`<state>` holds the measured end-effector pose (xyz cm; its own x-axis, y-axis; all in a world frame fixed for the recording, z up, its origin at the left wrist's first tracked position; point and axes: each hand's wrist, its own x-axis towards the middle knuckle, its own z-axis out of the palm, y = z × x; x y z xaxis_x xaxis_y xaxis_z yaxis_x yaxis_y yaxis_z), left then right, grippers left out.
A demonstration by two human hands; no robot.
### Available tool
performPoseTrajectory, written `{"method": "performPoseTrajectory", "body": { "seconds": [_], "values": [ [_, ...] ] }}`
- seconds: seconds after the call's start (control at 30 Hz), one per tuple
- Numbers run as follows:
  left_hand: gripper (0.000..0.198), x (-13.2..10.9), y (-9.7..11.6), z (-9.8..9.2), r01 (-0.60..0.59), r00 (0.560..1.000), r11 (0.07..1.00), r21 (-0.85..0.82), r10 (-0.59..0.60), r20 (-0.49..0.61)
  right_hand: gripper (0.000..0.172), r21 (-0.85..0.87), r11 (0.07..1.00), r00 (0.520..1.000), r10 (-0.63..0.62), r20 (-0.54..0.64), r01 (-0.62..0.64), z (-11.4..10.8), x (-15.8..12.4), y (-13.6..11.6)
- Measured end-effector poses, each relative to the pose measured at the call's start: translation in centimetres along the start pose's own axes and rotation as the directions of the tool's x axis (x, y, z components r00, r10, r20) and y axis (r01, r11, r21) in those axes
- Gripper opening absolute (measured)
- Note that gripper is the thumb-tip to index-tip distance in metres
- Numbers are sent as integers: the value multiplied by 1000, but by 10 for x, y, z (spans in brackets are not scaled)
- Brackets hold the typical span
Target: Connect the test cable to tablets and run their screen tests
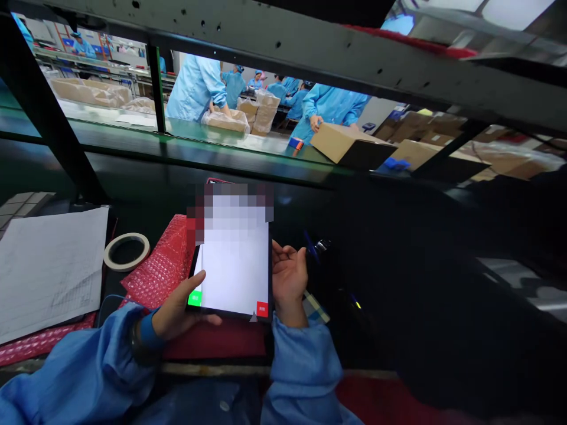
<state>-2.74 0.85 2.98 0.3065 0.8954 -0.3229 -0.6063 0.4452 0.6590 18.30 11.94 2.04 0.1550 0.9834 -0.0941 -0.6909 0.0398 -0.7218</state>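
Observation:
A tablet (234, 265) with a bright white screen is held up in front of me, tilted slightly. Its screen shows a green box at the lower left and a red box at the lower right; the upper part is pixelated. My left hand (181, 307), with a blue band at the wrist, grips the lower left corner, thumb over the front edge. My right hand (290, 274) is at the tablet's right edge, palm up with fingers curled loosely; its fingertips are partly behind the edge, and I cannot tell whether they touch it. Red bubble wrap (162, 260) lies beneath and left of the tablet.
A roll of tape (127, 252) and paper sheets (53, 265) lie to the left. A metal beam (283, 50) crosses above the bench. Beyond it, people in blue coats handle cardboard boxes (349, 141) along a green conveyor (186, 127). The right side is dark.

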Motion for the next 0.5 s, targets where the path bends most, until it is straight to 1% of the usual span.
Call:
{"method": "performPoseTrajectory", "body": {
  "seconds": [0.07, 0.1, 0.13, 0.17, 0.2, 0.23, 0.27, 0.3, 0.33, 0.37, 0.4, 0.43, 0.47, 0.5],
  "values": [
    [29, 0, 0, 2, -7, 999, 1000, 29, 8, -39, 46, -72, 996, 998, -55, -13, 54, -1, 0, -2],
    [28, 0, 0, 3, -13, 998, 999, 42, 16, -60, 45, -144, 983, 992, -123, -33, 117, -1, 0, -4],
    [29, 0, 0, 4, -24, 996, 998, 59, 29, -79, 43, -244, 947, 974, -225, -42, 208, 0, -1, -8],
    [32, 0, 0, 6, -38, 994, 996, 76, 45, -96, 39, -367, 874, 936, -350, -18, 320, 2, -2, -13],
    [35, 0, 0, 7, -46, 992, 994, 94, 56, -111, 33, -494, 748, 876, -478, 62, 443, 5, -4, -18],
    [38, -1, -1, 7, -50, 990, 992, 114, 65, -125, 27, -595, 571, 792, -577, 199, 566, 11, -8, -24],
    [40, -1, -1, 8, -55, 989, 989, 137, 73, -132, 23, -642, 360, 688, -620, 378, 677, 18, -12, -29],
    [41, -2, -2, 8, -60, 988, 986, 159, 81, -133, 23, -628, 142, 572, -598, 561, 765, 27, -18, -35],
    [43, -2, -3, 8, -64, 989, 982, 177, 86, -123, 26, -563, -57, 454, -528, 718, 824, 37, -23, -39],
    [44, -3, -3, 7, -67, 990, 979, 191, 88, -106, 32, -472, -221, 350, -429, 833, 854, 48, -29, -42],
    [44, -4, -4, 7, -70, 992, 977, 204, 89, -86, 38, -376, -340, 268, -324, 907, 862, 59, -33, -45],
    [45, -4, -4, 6, -74, 994, 974, 214, 90, -65, 44, -291, -422, 211, -227, 951, 858, 70, -37, -46],
    [45, -5, -5, 5, -77, 995, 972, 221, 89, -43, 47, -223, -476, 175, -145, 974, 851, 81, -40, -46],
    [44, -5, -5, 4, -78, 996, 971, 224, 86, -23, 48, -172, -510, 151, -83, 985, 843, 89, -41, -46]
  ]
}}
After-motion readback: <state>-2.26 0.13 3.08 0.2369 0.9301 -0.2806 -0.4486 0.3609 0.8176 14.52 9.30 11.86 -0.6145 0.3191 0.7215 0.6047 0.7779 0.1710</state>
